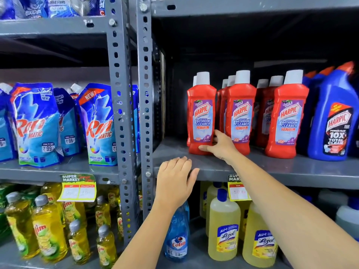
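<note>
Now, right hand tight around red Harpic Bathroom Cleaner bottle, left hand loose at shelf edge.

Item: bottle, red plastic, flat-fronted, narrowed at the waist.
Cap: white cap, tall, fitted on the neck.
Label: label on the front, purple and pale blue, reading "Harpic Bathroom Cleaner 10X".
Pose: upright, front facing outward.
Location: on the grey shelf, set back from its front edge, leftmost in the row of like bottles.
Contact: right hand grips the lower part, thumb across the front near the base, fingers round the right side.
</note>
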The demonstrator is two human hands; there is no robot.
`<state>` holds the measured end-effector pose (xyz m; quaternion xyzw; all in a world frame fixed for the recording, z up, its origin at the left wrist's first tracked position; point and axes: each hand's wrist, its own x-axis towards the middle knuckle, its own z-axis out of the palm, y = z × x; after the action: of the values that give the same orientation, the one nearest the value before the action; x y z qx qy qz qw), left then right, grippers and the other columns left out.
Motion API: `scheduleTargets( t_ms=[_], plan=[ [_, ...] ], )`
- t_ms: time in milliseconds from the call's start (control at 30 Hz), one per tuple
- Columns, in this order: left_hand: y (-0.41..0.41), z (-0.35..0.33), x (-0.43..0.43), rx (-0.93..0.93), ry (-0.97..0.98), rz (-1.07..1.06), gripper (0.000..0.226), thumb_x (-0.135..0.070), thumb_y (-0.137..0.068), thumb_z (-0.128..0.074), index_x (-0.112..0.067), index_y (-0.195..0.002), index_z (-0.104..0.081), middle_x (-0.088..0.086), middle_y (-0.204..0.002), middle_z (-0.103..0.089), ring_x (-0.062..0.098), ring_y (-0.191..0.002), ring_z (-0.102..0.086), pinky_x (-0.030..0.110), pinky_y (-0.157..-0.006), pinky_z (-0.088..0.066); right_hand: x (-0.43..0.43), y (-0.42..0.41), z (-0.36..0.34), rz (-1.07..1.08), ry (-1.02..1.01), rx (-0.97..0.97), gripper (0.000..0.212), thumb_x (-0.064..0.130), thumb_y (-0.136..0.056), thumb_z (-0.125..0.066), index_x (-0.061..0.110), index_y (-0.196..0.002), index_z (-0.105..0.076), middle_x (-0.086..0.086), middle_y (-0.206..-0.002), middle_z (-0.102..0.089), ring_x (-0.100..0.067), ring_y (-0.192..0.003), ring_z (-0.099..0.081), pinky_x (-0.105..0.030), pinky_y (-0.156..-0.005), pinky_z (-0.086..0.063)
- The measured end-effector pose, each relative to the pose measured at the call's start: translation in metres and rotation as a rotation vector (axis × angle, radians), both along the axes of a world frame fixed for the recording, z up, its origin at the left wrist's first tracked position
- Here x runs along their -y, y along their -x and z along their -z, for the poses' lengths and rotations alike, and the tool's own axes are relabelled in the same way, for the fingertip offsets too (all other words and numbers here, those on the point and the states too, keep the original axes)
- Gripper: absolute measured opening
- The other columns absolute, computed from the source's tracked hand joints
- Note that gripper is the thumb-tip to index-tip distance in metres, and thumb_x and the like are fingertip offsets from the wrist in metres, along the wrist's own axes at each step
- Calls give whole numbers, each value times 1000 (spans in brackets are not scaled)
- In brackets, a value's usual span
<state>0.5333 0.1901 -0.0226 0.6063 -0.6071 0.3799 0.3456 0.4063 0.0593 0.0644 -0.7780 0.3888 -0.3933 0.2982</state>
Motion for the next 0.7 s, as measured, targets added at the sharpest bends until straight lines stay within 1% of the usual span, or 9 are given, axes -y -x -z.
scheduleTargets(
  t_ms=[267, 433, 600, 700],
  plan=[
    [1, 0, -2, -8, -24, -11, 44, -41, -99, -37, -12, -107, -69, 4, -111, -70, 23, -102, -64, 36, -84, -42, 0, 1, 0, 18, 25, -6, 70, 31, -72, -82, 14, -131, -49, -8, -133, -60, -25, -121, -57, -44, -101, -48],
    [1, -2, -3, -18, -35, -8, 44, -41, -99, -37, -12, -108, -69, 4, -111, -70, 22, -103, -63, 35, -85, -43, -2, 1, 2, 18, 16, -8, 70, 31, -73, -82, 14, -132, -48, -8, -134, -59, -25, -121, -57, -45, -102, -47],
    [3, -2, -4, -31, -35, -4, 44, -41, -98, -37, -12, -108, -69, 5, -111, -70, 23, -103, -63, 36, -86, -42, -1, 1, 5, 18, 9, 4, 68, 31, -71, -84, 13, -127, -51, -8, -129, -61, -24, -117, -59, -38, -97, -48],
    [3, -1, -8, -34, -40, 10, 43, -40, -98, -39, -12, -107, -69, 5, -111, -70, 22, -103, -64, 35, -85, -41, -5, 5, 2, 20, -41, -25, 69, 33, -70, -84, 11, -126, -52, -8, -126, -62, -23, -114, -59, -35, -93, -48]
  ],
)
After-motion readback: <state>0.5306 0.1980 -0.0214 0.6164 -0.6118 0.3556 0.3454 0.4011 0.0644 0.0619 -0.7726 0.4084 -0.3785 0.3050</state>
